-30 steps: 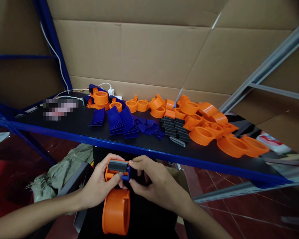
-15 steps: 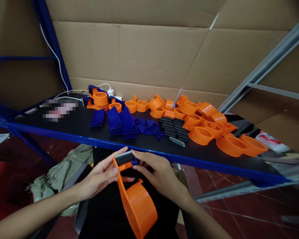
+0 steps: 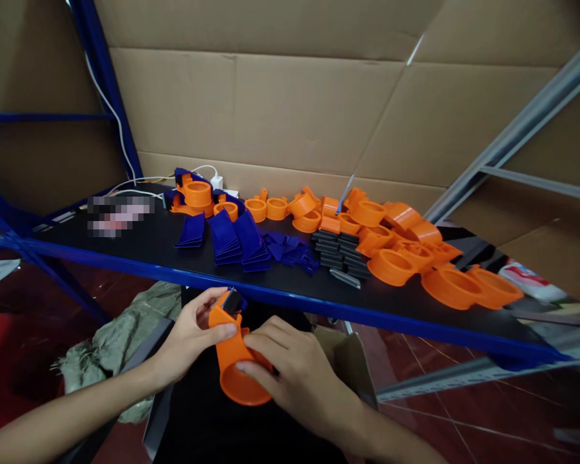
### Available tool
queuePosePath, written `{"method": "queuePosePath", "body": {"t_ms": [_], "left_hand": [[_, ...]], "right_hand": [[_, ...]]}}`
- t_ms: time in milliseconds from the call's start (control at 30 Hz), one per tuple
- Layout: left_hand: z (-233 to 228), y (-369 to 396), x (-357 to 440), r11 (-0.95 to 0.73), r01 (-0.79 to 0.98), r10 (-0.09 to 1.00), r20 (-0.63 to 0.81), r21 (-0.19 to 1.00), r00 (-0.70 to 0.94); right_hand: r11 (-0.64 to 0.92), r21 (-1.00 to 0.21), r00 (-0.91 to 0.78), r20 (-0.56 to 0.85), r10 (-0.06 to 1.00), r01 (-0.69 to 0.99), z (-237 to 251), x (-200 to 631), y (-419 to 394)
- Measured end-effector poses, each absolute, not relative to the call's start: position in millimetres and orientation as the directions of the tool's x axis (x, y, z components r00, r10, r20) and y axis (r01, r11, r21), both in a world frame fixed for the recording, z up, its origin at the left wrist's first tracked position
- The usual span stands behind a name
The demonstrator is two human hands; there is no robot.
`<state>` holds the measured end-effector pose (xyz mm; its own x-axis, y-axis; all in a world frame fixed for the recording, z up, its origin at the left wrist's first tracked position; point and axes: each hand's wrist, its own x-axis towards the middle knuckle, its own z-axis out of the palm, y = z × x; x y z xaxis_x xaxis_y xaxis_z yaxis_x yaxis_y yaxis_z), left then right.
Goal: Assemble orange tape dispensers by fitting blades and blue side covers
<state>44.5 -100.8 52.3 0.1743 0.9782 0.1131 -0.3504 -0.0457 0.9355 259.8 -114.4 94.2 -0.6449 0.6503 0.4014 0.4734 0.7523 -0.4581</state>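
An orange tape dispenser is held between both hands over my lap, in front of the shelf edge. My left hand grips its upper end, where a black blade holder and a bit of blue plastic show. My right hand closes on the ring at the lower end, thumb at the rim and fingers over its side. On the shelf lie stacked blue curved plates, small blue pieces, black blade holders and many orange dispenser bodies.
The black shelf has a blue front edge. Cardboard forms its back, and metal posts stand at both sides. A white charger with cables sits at the back left. Below are a greenish sack and a cardboard box.
The dispenser has been turned, its ring now more upright and nearer my left hand. My right hand has moved from the blade end down to the ring.
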Motion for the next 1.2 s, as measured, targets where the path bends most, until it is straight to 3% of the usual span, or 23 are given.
{"method": "queuePosePath", "body": {"t_ms": [100,200,300,333,400,500,567,633,733,800,867,967,1200], "left_hand": [[58,-99,44,-0.05,-0.523,0.957,0.19,0.851,0.217],[66,-99,44,0.01,-0.621,0.934,0.215,0.783,0.286],[66,-99,42,0.153,-0.65,0.881,0.196,0.744,0.431],[64,-98,40,0.197,-0.657,0.862,0.191,0.728,0.47],[59,-96,36,0.232,-0.688,0.855,0.194,0.687,0.482],[52,-90,29,0.202,-0.76,0.898,0.193,0.618,0.395],[48,-87,28,0.236,-0.773,0.908,0.15,0.589,0.392],[46,-86,28,0.287,-0.766,0.904,0.101,0.574,0.415],[43,-88,31,0.329,-0.75,0.895,0.063,0.574,0.441],[42,-89,31,0.334,-0.738,0.893,0.053,0.586,0.446],[40,-90,30,0.321,-0.73,0.902,0.042,0.603,0.43],[37,-91,29,0.265,-0.721,0.928,0.033,0.641,0.371],[37,-90,32,0.221,-0.675,0.944,0.019,0.704,0.328]], "right_hand": [[0.636,-0.697,-0.533,0.419,0.735,0.33,93,261,-101],[0.332,-0.942,-0.517,0.257,0.816,0.056,94,261,-88],[0.017,-0.996,-0.673,0.07,0.736,-0.085,93,257,-81],[-0.016,-0.998,-0.716,0.034,0.697,-0.064,94,256,-80],[0.08,-0.995,-0.762,0.006,0.648,0.06,99,255,-76],[0.449,-0.845,-0.72,0.117,0.684,0.29,120,253,-62],[0.655,-0.625,-0.655,0.287,0.699,0.425,139,245,-44],[0.784,-0.343,-0.656,0.43,0.62,0.517,155,228,-21],[0.867,0.045,-0.801,0.41,0.436,0.496,169,187,17],[0.861,0.199,-0.86,0.328,0.391,0.467,171,158,39],[0.849,0.266,-0.884,0.244,0.399,0.456,170,135,57],[0.851,0.269,-0.892,0.169,0.419,0.45,166,117,75],[0.885,0.23,-0.91,0.191,0.367,0.405,163,119,91]]}}
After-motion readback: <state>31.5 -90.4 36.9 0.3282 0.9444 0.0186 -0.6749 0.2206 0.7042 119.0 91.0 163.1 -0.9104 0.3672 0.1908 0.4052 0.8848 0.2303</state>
